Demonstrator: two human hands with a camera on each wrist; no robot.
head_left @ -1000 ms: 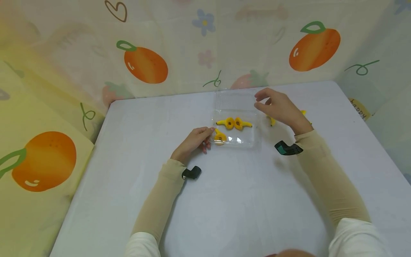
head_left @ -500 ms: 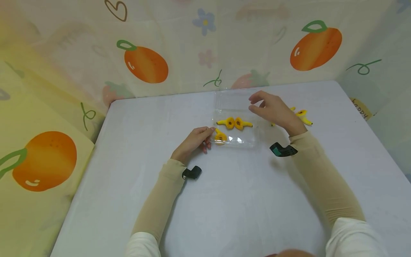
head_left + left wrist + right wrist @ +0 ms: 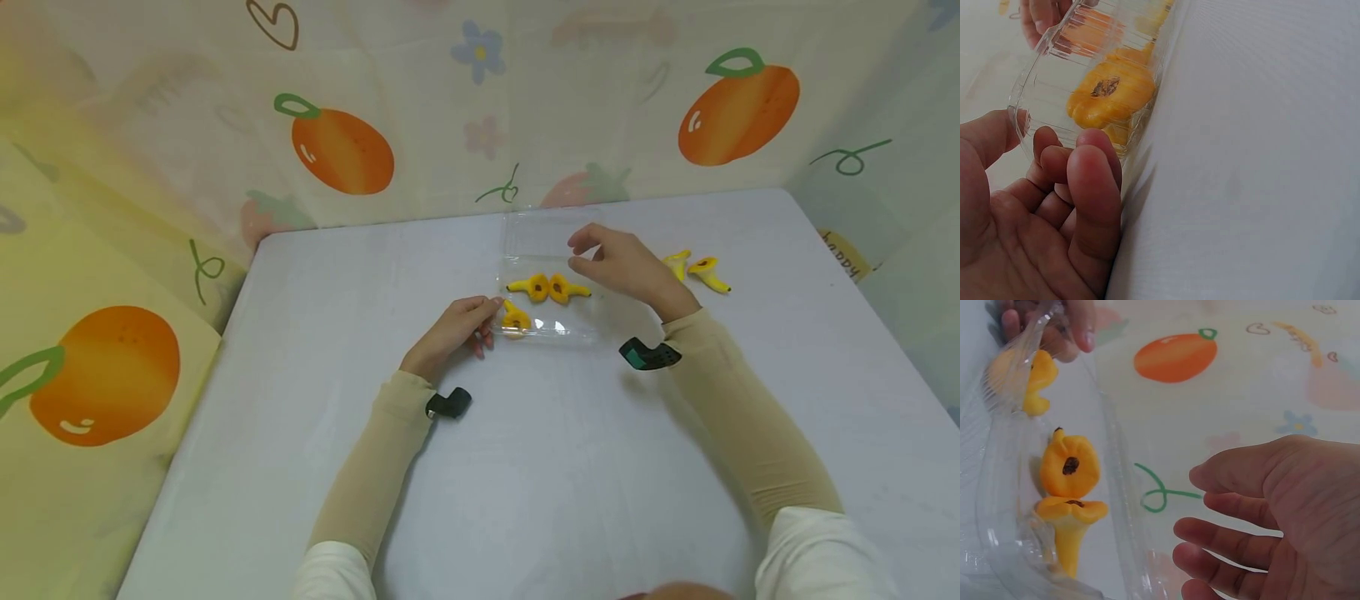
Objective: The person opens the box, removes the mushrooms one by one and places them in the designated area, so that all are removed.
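Note:
My left hand (image 3: pixel 453 332) pinches the left edge of a clear plastic container (image 3: pixel 573 323); the left wrist view shows the thumb on the rim and fingertips beside the wall. Inside lie three small yellow trumpet-shaped pieces with flared orange mouths and dark centres. Two of them, the left piece (image 3: pixel 536 287) and the right piece (image 3: pixel 559 289), meet mouth to mouth at the back. The third piece (image 3: pixel 514 317) sits at the front left, near my left fingers. My right hand (image 3: pixel 626 265) hovers over the container's right side, fingers loosely bent, holding nothing.
The container's hinged lid (image 3: pixel 542 232) stands open at the back, by the patterned cloth wall (image 3: pixel 420 75). Two more yellow pieces, one pale-sided (image 3: pixel 677 263) and one lying aslant (image 3: pixel 709 275), are on the white table (image 3: pixel 487 500) right of my right hand.
My right hand has moved left and slightly nearer to me, over the container, bringing the loose pieces on the right into sight. The left hand and container have stayed put.

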